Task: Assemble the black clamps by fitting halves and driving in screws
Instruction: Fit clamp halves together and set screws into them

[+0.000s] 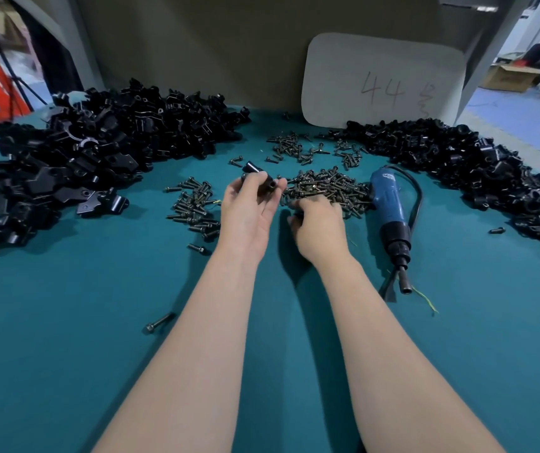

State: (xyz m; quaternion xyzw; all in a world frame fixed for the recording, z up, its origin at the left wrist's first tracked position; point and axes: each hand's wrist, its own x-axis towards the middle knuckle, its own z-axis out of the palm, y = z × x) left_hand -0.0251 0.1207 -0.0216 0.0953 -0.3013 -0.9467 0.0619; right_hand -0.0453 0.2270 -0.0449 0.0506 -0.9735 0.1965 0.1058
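Left hand (249, 214) is up over the teal worktop (66, 322), fingertips pinching a black clamp piece (263, 182). Right hand (316, 223) is knuckles-up, fingers dug into the screw pile (327, 186) just beside it; honestly can't tell if it's got a screw or not. Blue electric screwdriver (391, 214) lies right of that pile. Big heaps of clamp halves sit far left (82, 152) and far right (458, 165).
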